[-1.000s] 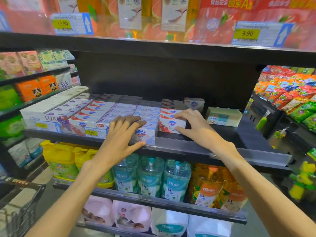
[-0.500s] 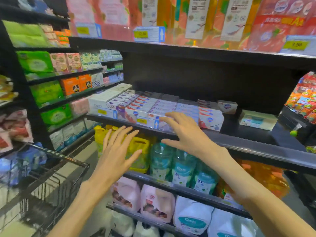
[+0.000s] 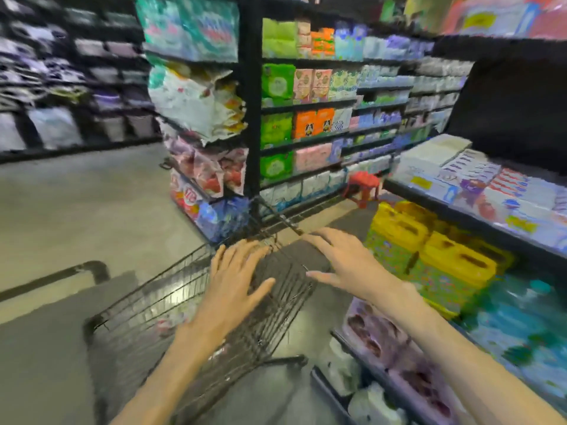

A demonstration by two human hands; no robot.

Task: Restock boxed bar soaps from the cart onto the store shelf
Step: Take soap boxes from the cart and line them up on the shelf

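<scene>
Hands — L [image 3: 236, 280] & R [image 3: 343, 262] — spread, grip empty, over cart [image 3: 147, 305] rim.

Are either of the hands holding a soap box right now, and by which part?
Nothing is held. The left hand and right hand are both empty, fingers spread, over the wire cart.

I see my left hand [image 3: 236, 280] and right hand [image 3: 346, 265] spread flat and holding nothing above the wire cart [image 3: 171, 305]. Blurry soap boxes [image 3: 497, 185] sit along the shelf [image 3: 460, 216] front edge.
</scene>
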